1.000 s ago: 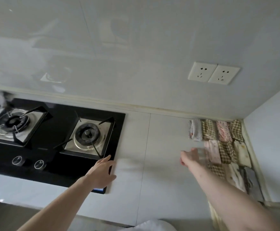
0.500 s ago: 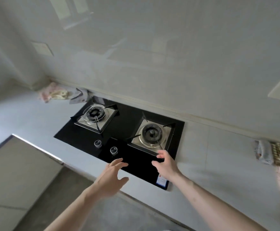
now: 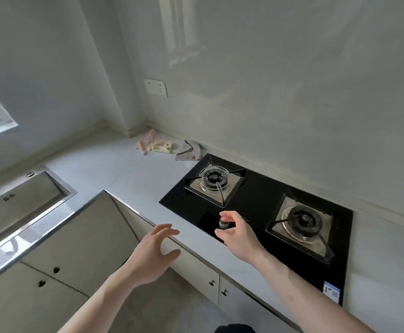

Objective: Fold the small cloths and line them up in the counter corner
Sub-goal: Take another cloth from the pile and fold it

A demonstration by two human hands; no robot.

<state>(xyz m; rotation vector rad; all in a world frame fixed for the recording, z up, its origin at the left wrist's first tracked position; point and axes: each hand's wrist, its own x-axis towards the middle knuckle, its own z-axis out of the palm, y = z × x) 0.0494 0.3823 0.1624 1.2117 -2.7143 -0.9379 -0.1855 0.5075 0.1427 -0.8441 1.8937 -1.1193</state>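
Bench is stretching to the upper-centre corner, where unfolded small cloths are lying beside the hob; both the left hand and right hand are reaching empty, fingers loosely spread, possibly snagging a knob.

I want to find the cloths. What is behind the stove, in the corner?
Loose cloths lie on the counter by the wall, behind the stove. They overlap, so anything beneath them is hidden.
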